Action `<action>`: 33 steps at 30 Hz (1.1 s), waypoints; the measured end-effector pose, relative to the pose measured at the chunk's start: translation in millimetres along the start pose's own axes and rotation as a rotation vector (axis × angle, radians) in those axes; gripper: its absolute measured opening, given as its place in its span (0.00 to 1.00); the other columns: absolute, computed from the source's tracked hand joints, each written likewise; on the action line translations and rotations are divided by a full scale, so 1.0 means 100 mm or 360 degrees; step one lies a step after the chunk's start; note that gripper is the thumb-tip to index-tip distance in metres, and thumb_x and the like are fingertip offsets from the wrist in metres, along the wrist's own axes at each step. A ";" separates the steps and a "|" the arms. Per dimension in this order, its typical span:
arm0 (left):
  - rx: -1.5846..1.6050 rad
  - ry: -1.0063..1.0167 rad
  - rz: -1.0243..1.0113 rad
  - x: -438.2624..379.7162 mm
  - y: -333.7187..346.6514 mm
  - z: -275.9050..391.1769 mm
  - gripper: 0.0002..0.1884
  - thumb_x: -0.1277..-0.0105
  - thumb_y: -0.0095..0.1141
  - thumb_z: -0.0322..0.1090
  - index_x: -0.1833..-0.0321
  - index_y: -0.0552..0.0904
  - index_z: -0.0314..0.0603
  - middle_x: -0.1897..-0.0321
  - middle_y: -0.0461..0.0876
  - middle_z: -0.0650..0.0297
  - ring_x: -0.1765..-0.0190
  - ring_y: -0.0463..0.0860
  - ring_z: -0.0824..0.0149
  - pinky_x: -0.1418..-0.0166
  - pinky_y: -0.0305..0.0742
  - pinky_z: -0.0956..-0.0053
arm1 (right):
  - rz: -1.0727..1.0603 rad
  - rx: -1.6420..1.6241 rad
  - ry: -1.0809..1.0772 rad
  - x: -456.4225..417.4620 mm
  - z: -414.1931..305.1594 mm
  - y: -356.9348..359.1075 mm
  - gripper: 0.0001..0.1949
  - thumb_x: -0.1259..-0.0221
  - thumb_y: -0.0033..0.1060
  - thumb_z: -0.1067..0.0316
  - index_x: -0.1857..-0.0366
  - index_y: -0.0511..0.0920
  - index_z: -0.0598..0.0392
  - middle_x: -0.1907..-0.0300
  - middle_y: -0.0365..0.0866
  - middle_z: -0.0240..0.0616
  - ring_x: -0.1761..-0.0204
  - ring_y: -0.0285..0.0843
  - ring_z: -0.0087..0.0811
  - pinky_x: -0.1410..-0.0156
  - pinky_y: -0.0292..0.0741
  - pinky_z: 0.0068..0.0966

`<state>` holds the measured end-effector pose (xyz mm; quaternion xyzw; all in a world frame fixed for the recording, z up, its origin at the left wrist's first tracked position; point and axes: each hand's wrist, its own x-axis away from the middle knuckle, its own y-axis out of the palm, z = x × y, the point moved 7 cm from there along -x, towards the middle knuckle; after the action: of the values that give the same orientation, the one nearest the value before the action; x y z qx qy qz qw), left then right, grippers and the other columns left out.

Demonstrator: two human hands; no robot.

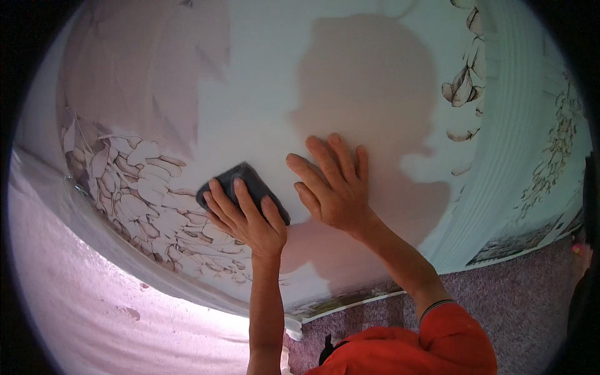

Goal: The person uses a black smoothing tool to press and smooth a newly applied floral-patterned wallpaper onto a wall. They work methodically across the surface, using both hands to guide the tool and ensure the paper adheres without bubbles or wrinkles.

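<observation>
A white printed sheet (253, 122), with brown outlined petals along its left and right parts, spreads in front of me. My left hand (248, 215) lies over a dark grey rectangular pad (255, 183) and presses it against the sheet, beside the printed petals (140, 187). The palm hides the pad's lower part. To its right, my right hand (335, 187) rests flat on the plain white area with fingers spread and nothing held. The shadow of my head and arm falls across the sheet around the right hand.
A ribbed white band (497, 140) runs down the right side, with another printed panel (548, 178) beyond it. Translucent plastic sheeting (93, 262) hangs at lower left. Below the printed edge lies a purplish-grey floor (497, 300). Part of another person's hand (583, 262) shows at far right.
</observation>
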<state>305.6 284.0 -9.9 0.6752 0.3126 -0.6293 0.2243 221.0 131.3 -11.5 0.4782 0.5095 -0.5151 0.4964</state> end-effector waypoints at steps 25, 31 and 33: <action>0.0170 -0.0318 0.0142 0.54 0.18 0.40 0.29 0.20 0.48 0.41 0.21 0.71 0.34 0.15 0.60 0.36 0.13 0.50 0.29 0.14 0.29 0.33 | -0.0225 -0.0022 -0.0390 0.28 0.10 -0.09 0.21 0.27 0.65 0.56 0.32 0.85 0.41 0.23 0.76 0.38 0.21 0.68 0.48 0.22 0.57 0.55; 0.0061 -0.0629 0.0207 0.89 0.30 0.62 0.29 0.22 0.52 0.43 0.23 0.74 0.36 0.16 0.62 0.37 0.13 0.52 0.30 0.14 0.33 0.32 | -0.0563 0.0027 -0.0556 0.26 0.17 -0.15 0.24 0.25 0.63 0.54 0.27 0.80 0.36 0.20 0.72 0.37 0.20 0.66 0.50 0.26 0.64 0.55; 0.0123 -0.0768 0.0273 1.18 0.38 0.83 0.27 0.23 0.53 0.44 0.25 0.77 0.38 0.16 0.63 0.37 0.14 0.53 0.28 0.15 0.35 0.30 | -0.0635 0.0059 -0.0662 0.30 0.19 -0.13 0.24 0.25 0.62 0.53 0.27 0.80 0.35 0.20 0.71 0.38 0.20 0.65 0.50 0.27 0.65 0.56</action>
<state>275.5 216.0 -138.7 0.5377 0.1673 -0.7624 0.3189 206.6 111.5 -40.1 0.2616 0.4712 -0.6989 0.4702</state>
